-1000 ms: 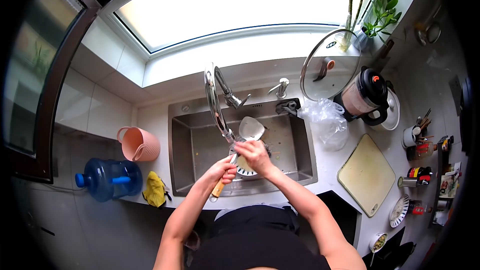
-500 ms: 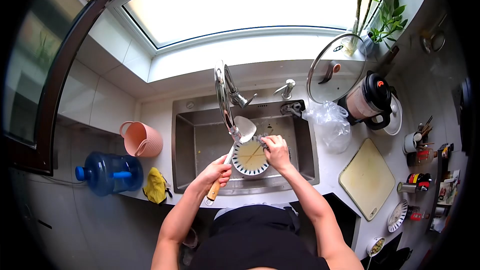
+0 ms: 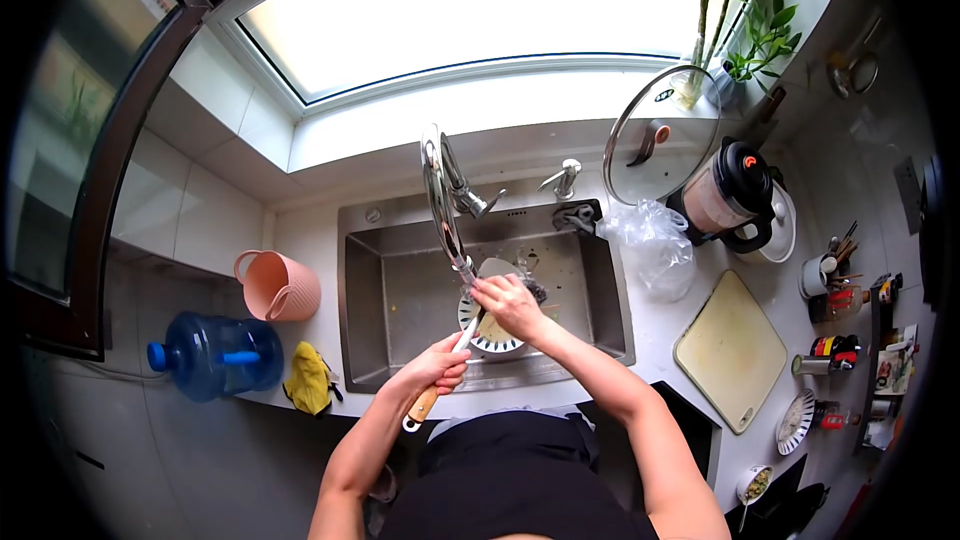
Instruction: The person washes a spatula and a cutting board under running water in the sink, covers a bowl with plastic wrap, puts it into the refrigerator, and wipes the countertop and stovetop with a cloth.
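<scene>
My left hand (image 3: 437,365) is wrapped round the handle of a spatula (image 3: 424,405), which has a wooden grip and a pale shaft. Its broad pale head (image 3: 497,267) points away from me over the sink, partly behind the tap. My right hand (image 3: 508,306) is closed at the upper shaft, just below the tap spout (image 3: 462,265). A dark, mesh-like scrubber (image 3: 537,290) sticks out from beneath its far side. Under both hands a bowl (image 3: 497,346) with a dark-patterned rim stands in the sink, largely covered by my right hand; yellowish liquid shows in it.
The steel sink (image 3: 400,290) has a curved tap (image 3: 432,170) and a soap dispenser (image 3: 565,178). To the right are a plastic bag (image 3: 655,250), blender (image 3: 720,190), glass lid (image 3: 640,160) and cutting board (image 3: 730,350). A pink basket (image 3: 280,285), yellow cloth (image 3: 308,380) and blue water jug (image 3: 225,352) are leftward.
My right hand has moved left from the bowl's right side to the spatula's shaft, bringing the scrubber along. It hides more of the bowl now. My left hand keeps its grip on the handle.
</scene>
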The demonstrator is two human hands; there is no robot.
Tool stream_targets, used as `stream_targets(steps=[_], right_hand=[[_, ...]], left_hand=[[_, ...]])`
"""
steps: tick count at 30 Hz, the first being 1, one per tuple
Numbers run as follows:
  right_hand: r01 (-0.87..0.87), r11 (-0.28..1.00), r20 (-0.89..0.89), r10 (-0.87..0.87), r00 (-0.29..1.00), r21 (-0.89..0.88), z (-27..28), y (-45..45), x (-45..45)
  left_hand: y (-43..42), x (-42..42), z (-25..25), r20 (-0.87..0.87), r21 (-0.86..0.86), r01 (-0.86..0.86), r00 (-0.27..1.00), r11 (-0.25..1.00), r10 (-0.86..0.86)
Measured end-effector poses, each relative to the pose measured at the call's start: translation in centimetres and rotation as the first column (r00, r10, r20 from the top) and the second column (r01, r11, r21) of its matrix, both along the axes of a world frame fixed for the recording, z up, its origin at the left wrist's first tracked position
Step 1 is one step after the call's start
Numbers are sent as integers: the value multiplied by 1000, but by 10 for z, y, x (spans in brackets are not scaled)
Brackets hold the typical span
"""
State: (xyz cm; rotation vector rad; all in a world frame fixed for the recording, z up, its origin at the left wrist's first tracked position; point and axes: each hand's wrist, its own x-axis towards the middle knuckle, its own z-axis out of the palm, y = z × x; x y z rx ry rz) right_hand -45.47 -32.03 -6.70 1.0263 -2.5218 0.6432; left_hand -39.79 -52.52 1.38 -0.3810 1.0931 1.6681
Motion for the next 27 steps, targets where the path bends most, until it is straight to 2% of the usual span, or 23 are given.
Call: stream_targets(steps=[2,3,4,6,8,10,12,14,15,16,18,20,22,23,27], right_hand=[[185,983,-54,-184,981,-2,-4,4,-11],[264,964,-26,-264,964,25,-6,3,-12],[263,965,-29,-262,965,26,-9,-2,-9],[126,989,-26,-125,992,71,-17,-13,4],[86,996,-2,-86,996,30,-16,-10,5],[275,961,-16,-275,961,30,-15,-3,-8],[334,942,42,-334,942,-1,-14,-9,-7],[156,984,-57,-152,987,84,-18,-19,10],[114,993,-40,-114,993,12,-19,-19,13],[114,993,-39,-113,993,15,-18,-15,10],[314,948,27,-316,948,47,-16,-8,-1],[366,928,42,-369,929,64,-12,-12,4],[151,988,-30,-150,988,41,-10,-18,16],[135,991,-24,-134,991,21,-10,-15,13],[394,915,-15,-394,919,89,-17,-5,-2]], left_hand=[[-1,1,1,-11,-31,47,999,998,-47],[0,1,3,-17,-50,51,999,997,-51],[1,1,3,-21,-49,49,999,998,-50],[2,1,3,-20,-106,38,999,994,-40],[1,1,11,-12,-116,61,998,991,-63],[1,4,13,-5,-130,77,997,988,-78],[3,6,10,-15,-131,58,998,990,-60],[2,4,8,-4,-115,53,999,992,-53],[0,4,4,-11,-126,44,999,991,-46],[1,5,4,-13,-135,35,999,990,-37],[1,4,6,-31,-147,30,999,989,-35],[1,6,8,-50,-161,26,998,987,-34],[0,3,7,-60,-133,8,998,991,-17],[1,3,7,-61,-131,10,998,991,-18],[0,5,9,-58,-152,14,998,988,-23]])
